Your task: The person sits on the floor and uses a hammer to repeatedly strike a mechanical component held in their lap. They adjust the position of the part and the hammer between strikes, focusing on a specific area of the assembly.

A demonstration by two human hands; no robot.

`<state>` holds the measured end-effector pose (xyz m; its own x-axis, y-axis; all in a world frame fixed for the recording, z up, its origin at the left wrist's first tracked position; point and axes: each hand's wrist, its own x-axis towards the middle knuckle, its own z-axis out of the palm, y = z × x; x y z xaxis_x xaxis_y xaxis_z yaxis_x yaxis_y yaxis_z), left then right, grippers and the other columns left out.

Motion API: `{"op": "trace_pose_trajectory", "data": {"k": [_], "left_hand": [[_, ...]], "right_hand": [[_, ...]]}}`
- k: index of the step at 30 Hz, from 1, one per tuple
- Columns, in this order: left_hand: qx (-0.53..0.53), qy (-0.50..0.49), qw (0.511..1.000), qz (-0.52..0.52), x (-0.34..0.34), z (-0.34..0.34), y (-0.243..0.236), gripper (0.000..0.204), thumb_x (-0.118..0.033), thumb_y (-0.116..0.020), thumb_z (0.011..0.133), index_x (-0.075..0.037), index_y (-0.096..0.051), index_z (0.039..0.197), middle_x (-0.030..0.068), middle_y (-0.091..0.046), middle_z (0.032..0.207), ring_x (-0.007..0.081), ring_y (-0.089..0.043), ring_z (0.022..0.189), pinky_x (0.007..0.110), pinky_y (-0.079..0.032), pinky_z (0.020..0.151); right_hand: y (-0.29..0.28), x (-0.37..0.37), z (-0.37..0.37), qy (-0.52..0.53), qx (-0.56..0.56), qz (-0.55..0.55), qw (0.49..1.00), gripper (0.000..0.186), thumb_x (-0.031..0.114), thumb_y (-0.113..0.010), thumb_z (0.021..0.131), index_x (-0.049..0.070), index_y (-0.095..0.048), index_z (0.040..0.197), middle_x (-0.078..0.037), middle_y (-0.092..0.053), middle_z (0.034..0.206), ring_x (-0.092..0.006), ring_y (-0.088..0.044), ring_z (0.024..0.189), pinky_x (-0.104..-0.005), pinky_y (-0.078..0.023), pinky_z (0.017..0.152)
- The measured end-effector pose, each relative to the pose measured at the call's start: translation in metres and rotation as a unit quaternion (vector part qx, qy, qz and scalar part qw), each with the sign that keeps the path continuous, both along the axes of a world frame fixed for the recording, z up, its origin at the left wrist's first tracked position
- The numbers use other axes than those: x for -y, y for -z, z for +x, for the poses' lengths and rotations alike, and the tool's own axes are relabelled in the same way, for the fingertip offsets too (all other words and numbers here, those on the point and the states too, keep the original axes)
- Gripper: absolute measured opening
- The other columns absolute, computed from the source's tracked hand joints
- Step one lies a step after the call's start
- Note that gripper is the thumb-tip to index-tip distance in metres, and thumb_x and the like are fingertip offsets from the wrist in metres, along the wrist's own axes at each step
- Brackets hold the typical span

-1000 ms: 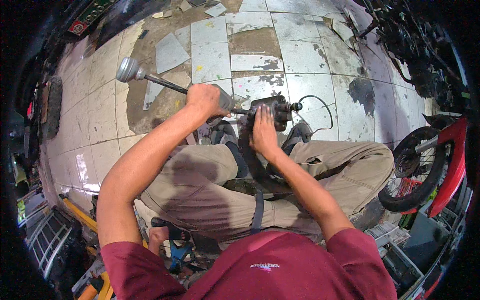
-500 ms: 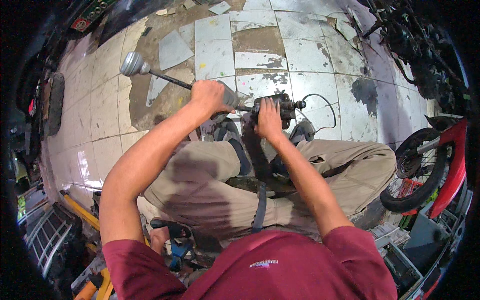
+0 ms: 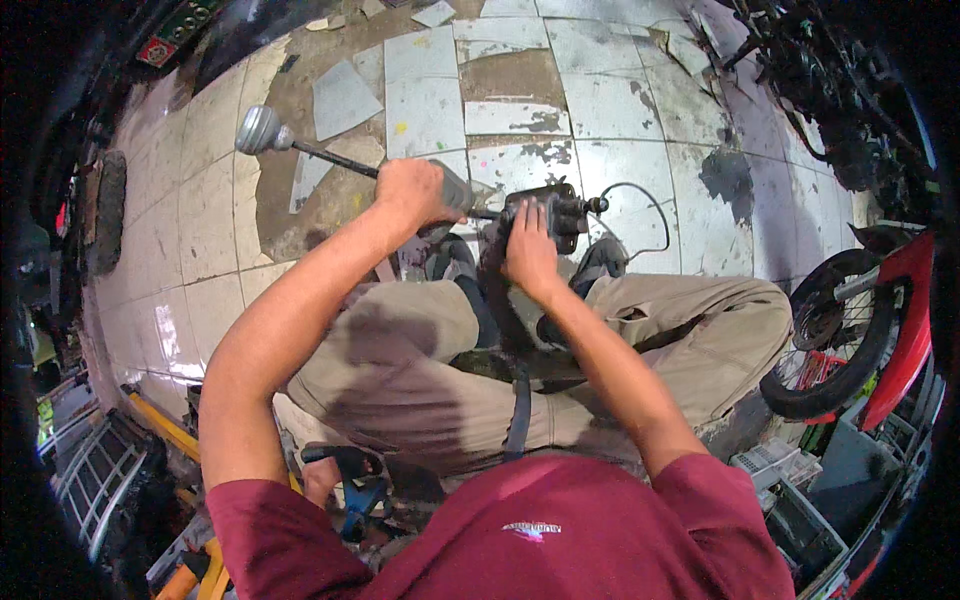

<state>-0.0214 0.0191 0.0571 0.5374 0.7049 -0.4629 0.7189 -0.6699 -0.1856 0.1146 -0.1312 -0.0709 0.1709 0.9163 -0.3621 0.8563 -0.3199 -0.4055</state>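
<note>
A long dark metal rod (image 3: 335,158) with a ribbed silver cylinder (image 3: 262,130) on its left end lies across in front of my knees. My left hand (image 3: 408,192) is closed round it, next to a dark grey piece (image 3: 455,192) that shows beyond the fingers. At the rod's right end is a black block-shaped housing (image 3: 567,222) with a stub sticking out to the right. My right hand (image 3: 532,248) holds the housing's left part, fingers laid over its top. What is under both palms is hidden. A thin black cable (image 3: 664,215) loops beside the stub.
Worn, broken floor tiles (image 3: 425,95) spread ahead, with a loose tile piece (image 3: 346,100). A wheel (image 3: 805,400) and red panel (image 3: 905,330) stand at the right, above grey crates (image 3: 790,500). Dark machine parts (image 3: 810,75) fill the upper right. A metal rack (image 3: 98,475) and yellow bars (image 3: 165,428) are at lower left.
My right hand has shifted slightly left along the housing, its fingers now more to the left. The rod and my left hand have moved only a little to the left.
</note>
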Motion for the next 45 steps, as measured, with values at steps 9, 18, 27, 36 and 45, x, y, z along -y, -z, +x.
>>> {"op": "trace_pose_trajectory", "data": {"k": [9, 18, 27, 36, 45], "left_hand": [[-0.023, -0.005, 1.000, -0.001, 0.000, 0.007, -0.007, 0.074, -0.075, -0.071, 0.057, -0.006, -0.074, 0.082, 0.0087, -0.072, 0.079, 0.0231, -0.071, 0.075, 0.034, -0.056, 0.065], [0.002, -0.001, 1.000, -0.003, 0.000, 0.002, -0.006, 0.077, -0.077, -0.070, 0.056, -0.004, -0.073, 0.080, 0.0111, -0.071, 0.078, 0.0266, -0.071, 0.075, 0.036, -0.056, 0.064], [-0.003, -0.015, 1.000, -0.011, 0.001, 0.003, -0.010, 0.078, -0.077, -0.070, 0.056, -0.003, -0.073, 0.083, 0.0118, -0.071, 0.080, 0.0267, -0.071, 0.077, 0.037, -0.057, 0.066], [-0.008, -0.012, 1.000, -0.003, 0.001, 0.004, -0.008, 0.077, -0.076, -0.070, 0.056, -0.004, -0.074, 0.083, 0.0111, -0.072, 0.081, 0.0253, -0.071, 0.077, 0.036, -0.056, 0.065], [-0.035, -0.017, 0.999, -0.011, 0.003, 0.006, -0.010, 0.073, -0.073, -0.072, 0.058, -0.006, -0.074, 0.087, 0.0094, -0.072, 0.085, 0.0228, -0.071, 0.080, 0.034, -0.056, 0.067]], "right_hand": [[0.036, -0.015, 0.024, -0.048, -0.020, 0.123, 0.991, 0.092, 0.003, -0.071, 0.061, -0.009, -0.024, 0.139, -0.026, -0.029, 0.145, -0.0429, -0.023, 0.138, -0.0430, -0.031, 0.112], [0.020, -0.023, 0.019, -0.023, -0.034, 0.079, 0.996, 0.088, 0.004, -0.070, 0.066, -0.008, -0.024, 0.140, -0.025, -0.027, 0.147, -0.0424, -0.019, 0.140, -0.0429, -0.042, 0.105], [0.027, 0.002, 0.007, 0.002, -0.032, 0.140, 0.990, 0.099, 0.003, -0.071, 0.063, -0.008, -0.016, 0.145, -0.025, -0.015, 0.153, -0.0428, -0.014, 0.142, -0.0407, -0.031, 0.112], [0.016, 0.025, -0.002, 0.021, -0.038, 0.162, 0.986, 0.092, 0.003, -0.069, 0.066, -0.010, -0.019, 0.142, -0.027, -0.022, 0.149, -0.0446, -0.017, 0.140, -0.0422, -0.034, 0.110], [0.011, 0.038, -0.009, 0.025, -0.039, 0.144, 0.988, 0.093, 0.007, -0.073, 0.067, -0.008, -0.021, 0.142, -0.024, -0.020, 0.151, -0.0419, -0.016, 0.141, -0.0403, -0.033, 0.111]]}}
